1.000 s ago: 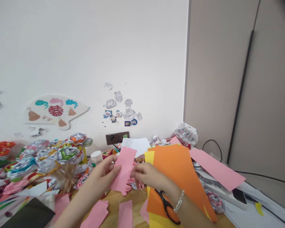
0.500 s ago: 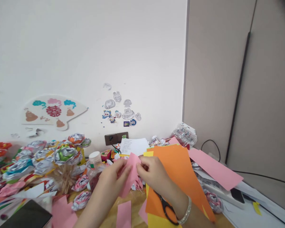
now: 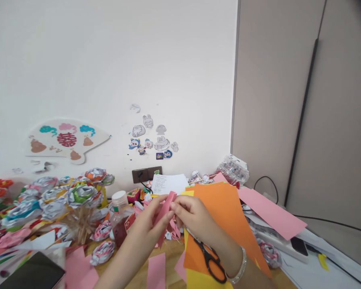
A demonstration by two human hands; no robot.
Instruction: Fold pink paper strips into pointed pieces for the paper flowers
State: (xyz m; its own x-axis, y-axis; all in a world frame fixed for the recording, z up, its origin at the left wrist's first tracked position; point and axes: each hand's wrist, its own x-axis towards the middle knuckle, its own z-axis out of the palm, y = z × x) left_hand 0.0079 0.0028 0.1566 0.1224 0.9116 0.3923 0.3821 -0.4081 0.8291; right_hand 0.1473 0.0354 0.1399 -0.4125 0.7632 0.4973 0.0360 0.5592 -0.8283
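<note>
Nearest us, below our hands, a loose pink strip (image 3: 156, 271) lies flat on the wooden table (image 3: 172, 255). Scissors (image 3: 205, 251) lie on the orange sheets (image 3: 219, 216) just below our right hand (image 3: 195, 214), loops toward us, perhaps for easy reach. Our left hand (image 3: 145, 224) clamps a folded pink paper (image 3: 166, 206) between thumb and fingers, tilted upward, seemingly to steady it. Our right hand's fingertips are drawn together at its right edge, apparently to press the fold. Left of our left hand stands a bottle (image 3: 118, 226). Beyond both hands, a note (image 3: 170, 184) faces us, probably for reading.
</note>
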